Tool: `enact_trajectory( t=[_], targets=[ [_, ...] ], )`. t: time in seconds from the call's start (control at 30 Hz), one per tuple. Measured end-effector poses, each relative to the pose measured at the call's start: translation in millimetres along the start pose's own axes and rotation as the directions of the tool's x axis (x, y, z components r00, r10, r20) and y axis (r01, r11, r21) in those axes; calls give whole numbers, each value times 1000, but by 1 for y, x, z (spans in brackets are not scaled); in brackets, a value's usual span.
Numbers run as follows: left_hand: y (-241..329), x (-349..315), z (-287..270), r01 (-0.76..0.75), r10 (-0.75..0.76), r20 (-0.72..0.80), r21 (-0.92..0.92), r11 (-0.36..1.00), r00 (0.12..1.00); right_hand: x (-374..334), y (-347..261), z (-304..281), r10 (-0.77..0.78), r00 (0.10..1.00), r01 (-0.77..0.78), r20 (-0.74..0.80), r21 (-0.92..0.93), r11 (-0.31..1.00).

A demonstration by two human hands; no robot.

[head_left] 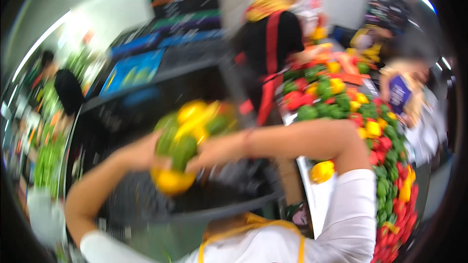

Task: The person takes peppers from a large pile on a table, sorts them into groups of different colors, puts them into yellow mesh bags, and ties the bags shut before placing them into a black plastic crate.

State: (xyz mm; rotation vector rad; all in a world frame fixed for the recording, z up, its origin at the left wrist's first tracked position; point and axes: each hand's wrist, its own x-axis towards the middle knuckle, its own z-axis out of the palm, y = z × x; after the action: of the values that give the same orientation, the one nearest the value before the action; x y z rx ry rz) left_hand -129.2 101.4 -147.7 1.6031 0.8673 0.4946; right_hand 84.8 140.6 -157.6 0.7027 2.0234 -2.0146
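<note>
Both my hands clasp one cluster of bell peppers over a black crate. My left hand curves round the cluster's left side. Across from it, my right hand presses in from the right, fingers against a green bell pepper. A yellow bell pepper shows beneath the hands, and more yellow bell peppers sit on top. Motion smears the peppers and fingertips. I cannot tell whether the lowest pepper touches the crate floor.
Red, green and yellow peppers cover a long table on my right. One yellow pepper lies at its near edge. Stacked crates stand beyond. A co-worker stands at the table; another person is far left, near green vegetables.
</note>
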Motion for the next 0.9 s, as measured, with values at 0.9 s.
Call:
enact_trajectory(
  t=[0.9],
  targets=[
    [-98, 0, 52, -59, 202, -17, 930, 362, 979, -154, 74, 26, -745, 597, 327, -298, -757, 566]
  ],
)
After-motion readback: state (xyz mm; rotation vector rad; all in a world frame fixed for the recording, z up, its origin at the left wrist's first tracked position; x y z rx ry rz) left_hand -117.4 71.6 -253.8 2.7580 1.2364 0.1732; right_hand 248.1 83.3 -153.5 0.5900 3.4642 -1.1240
